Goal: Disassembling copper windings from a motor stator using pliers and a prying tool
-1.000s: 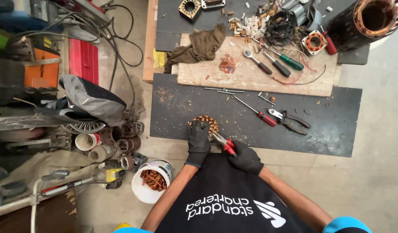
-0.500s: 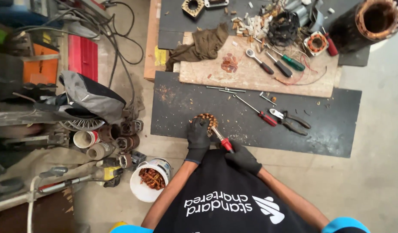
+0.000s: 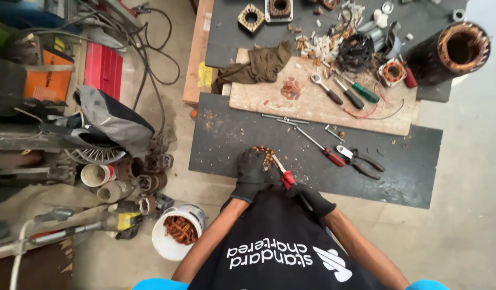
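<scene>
On the mat, left hand [image 3: 252,167] fingers clasp a copper coil [image 3: 264,154].

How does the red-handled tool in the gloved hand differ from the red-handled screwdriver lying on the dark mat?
The held tool is gripped by the right hand, its tip at the copper bundle; the loose screwdriver lies flat, untouched. The held tool's handle is largely covered by the glove; the screwdriver's handle shows in full. Both have red handles and thin metal shafts.

A pale concrete floor [image 3: 463,231] lies under even light, with dark rubber mats [image 3: 420,177] spread over it and a bare wooden board [image 3: 269,99] laid on the mats. At the left edge, machine parts crowd beside a red box [image 3: 103,67], black cables [image 3: 151,59] and a white bucket [image 3: 170,248].
</scene>
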